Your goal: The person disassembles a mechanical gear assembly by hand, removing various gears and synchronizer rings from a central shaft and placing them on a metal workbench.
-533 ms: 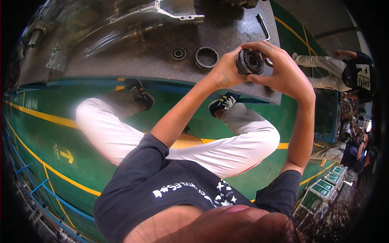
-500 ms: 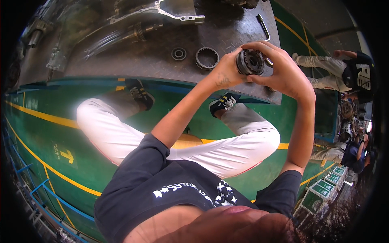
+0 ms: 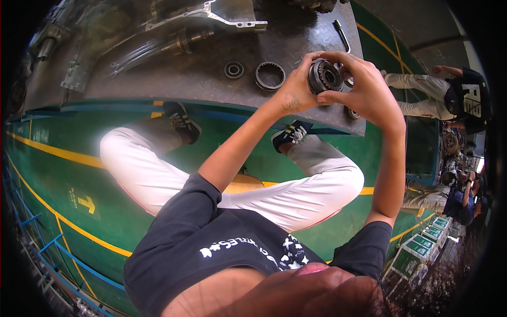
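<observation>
Over the right end of the metal table [image 3: 200,87], a dark steel gear assembly [image 3: 326,79] with a toothed rim and round centre hole is held between both my hands. My left hand [image 3: 297,87] grips its left side. From the right, the thumb and fingers of my right hand [image 3: 369,87] curl around it, the thumb at its lower edge. A toothed ring [image 3: 270,76] lies flat just left of my left hand, and a small ball bearing [image 3: 233,70] sits beyond that. Another toothed part [image 3: 352,112] shows partly beneath my right hand.
An L-shaped socket wrench [image 3: 342,36] lies near the table's right edge. A gear shaft [image 3: 182,42] and a flat metal bracket [image 3: 222,18] lie farther left. Beyond the table at right stands a person [image 3: 449,95]; another person [image 3: 459,203] is lower down, near green-and-white boxes [image 3: 420,245].
The gear assembly has turned slightly in my hands and its face is tilted differently. My right hand has shifted slightly left, uncovering the toothed part at the table edge.
</observation>
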### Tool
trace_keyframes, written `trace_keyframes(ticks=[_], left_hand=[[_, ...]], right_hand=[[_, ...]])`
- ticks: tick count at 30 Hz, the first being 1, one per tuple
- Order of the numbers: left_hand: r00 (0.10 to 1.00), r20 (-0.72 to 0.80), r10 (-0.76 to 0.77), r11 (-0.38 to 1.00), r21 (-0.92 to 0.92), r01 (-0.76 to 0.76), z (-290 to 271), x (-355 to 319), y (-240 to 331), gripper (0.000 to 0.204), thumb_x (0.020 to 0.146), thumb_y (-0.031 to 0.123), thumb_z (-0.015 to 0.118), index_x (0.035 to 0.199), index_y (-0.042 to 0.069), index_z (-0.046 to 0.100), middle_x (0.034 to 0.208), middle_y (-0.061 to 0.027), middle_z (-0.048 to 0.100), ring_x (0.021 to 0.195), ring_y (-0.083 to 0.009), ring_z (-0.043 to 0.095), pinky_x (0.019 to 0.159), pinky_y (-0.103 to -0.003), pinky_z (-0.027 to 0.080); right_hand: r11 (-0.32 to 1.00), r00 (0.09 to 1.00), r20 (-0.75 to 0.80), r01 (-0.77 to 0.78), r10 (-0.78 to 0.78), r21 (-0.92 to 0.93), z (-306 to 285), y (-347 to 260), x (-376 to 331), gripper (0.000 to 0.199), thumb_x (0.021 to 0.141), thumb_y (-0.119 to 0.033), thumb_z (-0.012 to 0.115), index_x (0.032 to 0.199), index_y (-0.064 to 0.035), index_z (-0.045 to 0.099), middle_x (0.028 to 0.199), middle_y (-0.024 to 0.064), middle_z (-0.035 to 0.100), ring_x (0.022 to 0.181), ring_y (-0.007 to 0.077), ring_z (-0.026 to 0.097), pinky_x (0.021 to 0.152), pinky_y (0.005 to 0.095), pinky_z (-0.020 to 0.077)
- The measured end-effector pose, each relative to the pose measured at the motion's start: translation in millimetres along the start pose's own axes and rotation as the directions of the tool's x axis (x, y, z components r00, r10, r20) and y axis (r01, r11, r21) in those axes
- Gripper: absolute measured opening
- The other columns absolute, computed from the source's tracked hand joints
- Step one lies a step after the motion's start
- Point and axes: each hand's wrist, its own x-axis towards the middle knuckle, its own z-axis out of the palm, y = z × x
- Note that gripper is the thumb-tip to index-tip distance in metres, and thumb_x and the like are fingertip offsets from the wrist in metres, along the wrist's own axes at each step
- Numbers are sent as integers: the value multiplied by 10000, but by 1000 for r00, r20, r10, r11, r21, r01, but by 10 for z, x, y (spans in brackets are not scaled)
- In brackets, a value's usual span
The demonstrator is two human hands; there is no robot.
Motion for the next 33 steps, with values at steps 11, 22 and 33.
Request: trace_keyframes(ticks=[11, 22, 33], left_hand=[[966, -188, 175, 984, -3, -179, 131, -47, 33, 911, 722, 249, 998, 1467, 168, 479, 1130, -129, 779, 1029, -283, 793, 894, -396, 635], [991, -122, 57, 965, -247, -86, 73, -9, -8, 785, 818, 172, 942, 1458, 102, 495, 1200, -39, 661, 1117, -125, 646, 981, -283, 547], [992, -106, 70, 989, -121, -83, 131, -41, 29, 805, 795, 204, 952, 1457, 95, 507, 1198, -54, 680, 1106, -132, 660, 978, -295, 563]], right_hand=[[986, 939, -311, -161, 145, -29, 308, 37, -71, 932, 770, -450, 953, 1525, -76, 554, 1014, 236, 784, 847, 396, 759, 766, 442, 585], [911, 913, -160, -395, 375, -117, 1249, 1096, -500, 600, 946, -321, 796, 1480, -111, 623, 1475, 222, 579, 1268, 455, 615, 1102, 508, 509], [562, 802, -363, 43, 473, 826, 495, 770, -388, 446, 1084, -273, 702, 1434, 2, 673, 1253, 95, 762, 1056, 120, 697, 918, 276, 569]])
